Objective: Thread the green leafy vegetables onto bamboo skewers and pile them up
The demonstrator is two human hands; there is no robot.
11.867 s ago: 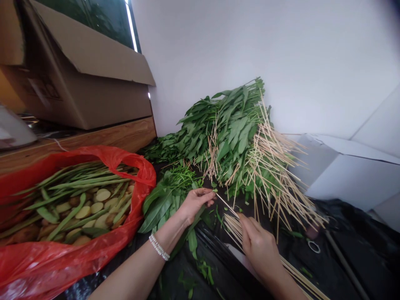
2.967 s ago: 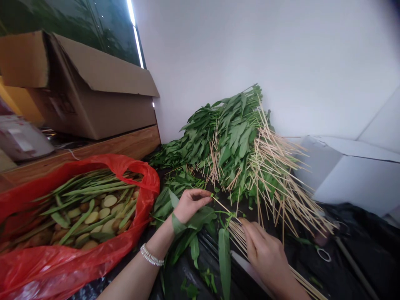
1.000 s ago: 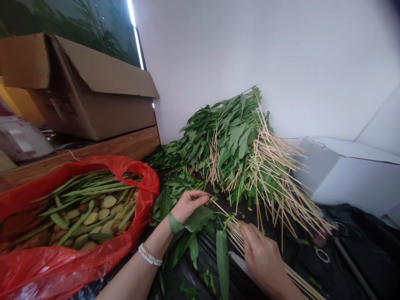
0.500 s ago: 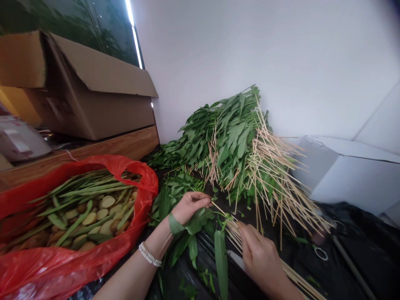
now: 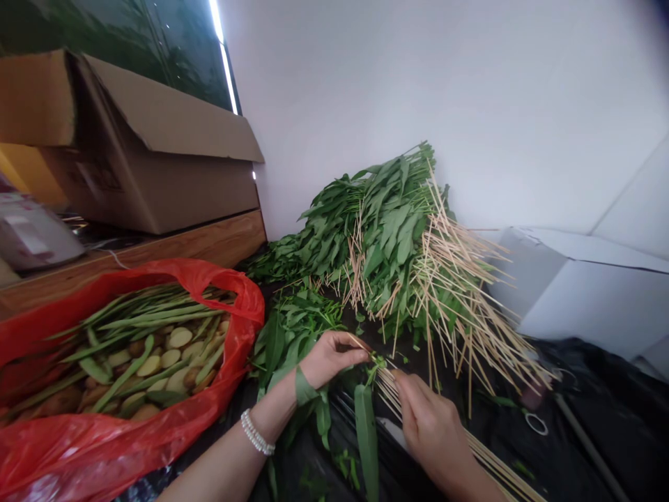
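Note:
My left hand (image 5: 337,359) is closed in a pinch on a water spinach stem (image 5: 378,360), bunched near the tip of a skewer. One long leaf (image 5: 366,439) hangs down from that bunch, and another leaf (image 5: 304,385) lies against my left wrist. A bamboo skewer is gripped in my right hand (image 5: 431,422), its tip pointing up and left past my left fingers. Under the right hand, several loose skewers (image 5: 504,467) lie in a bundle. Left of centre rests a pile of loose water spinach (image 5: 297,317).
Behind my hands, finished leafy skewers (image 5: 397,230) are heaped against the white wall. At left stands a red plastic bag (image 5: 251,296) with green beans and sliced potatoes (image 5: 170,358). A cardboard box (image 5: 193,185) sits behind it. A white box (image 5: 590,293) is at right, above black plastic sheeting (image 5: 601,390).
My left hand has moved right and slightly down, from the skewer's tip to the bunched stem. The right hand stays nearly in place, holding the skewer.

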